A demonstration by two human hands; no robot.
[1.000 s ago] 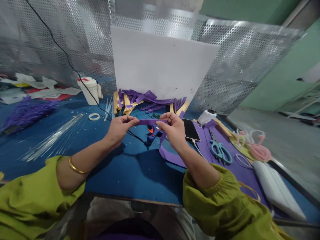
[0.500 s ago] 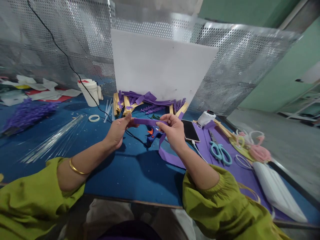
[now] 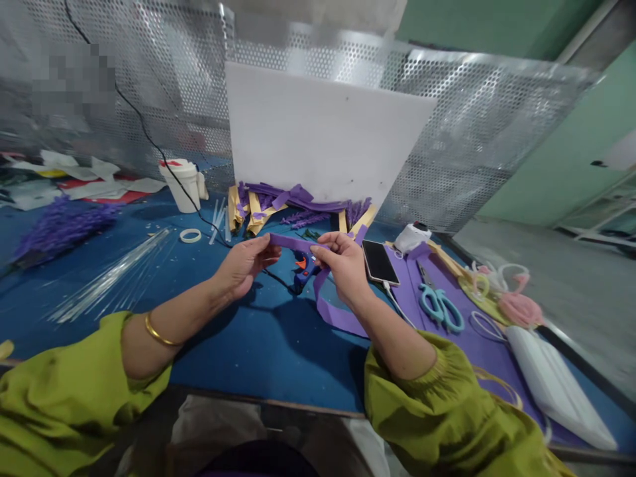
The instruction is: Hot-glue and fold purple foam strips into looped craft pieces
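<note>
A purple ribbon-like strip point(image 3: 293, 243) is stretched between my two hands above the blue table. My left hand point(image 3: 247, 265) pinches its left end between thumb and fingers. Farther along, my right hand point(image 3: 342, 262) grips the same strip, its fingers closed on it. From the right hand the strip hangs in a loop, and its lower part rests on the table. Just behind and below the stretched piece lies a dark blue glue gun point(image 3: 302, 270) with an orange trigger, partly hidden by the strip and my right hand.
Purple flower sprigs and gold-wrapped pieces point(image 3: 263, 212) lie before a white board point(image 3: 328, 132). Right are a phone point(image 3: 380, 263), scissors point(image 3: 440, 307) and a white pack point(image 3: 559, 387). Left are a white cup point(image 3: 181, 187), a tape roll point(image 3: 190, 236) and clear thin strands point(image 3: 114, 275).
My left hand has shifted slightly right, nearer my right hand, so the strip between them is a little shorter. Both hands still hold it. The view has moved slightly.
</note>
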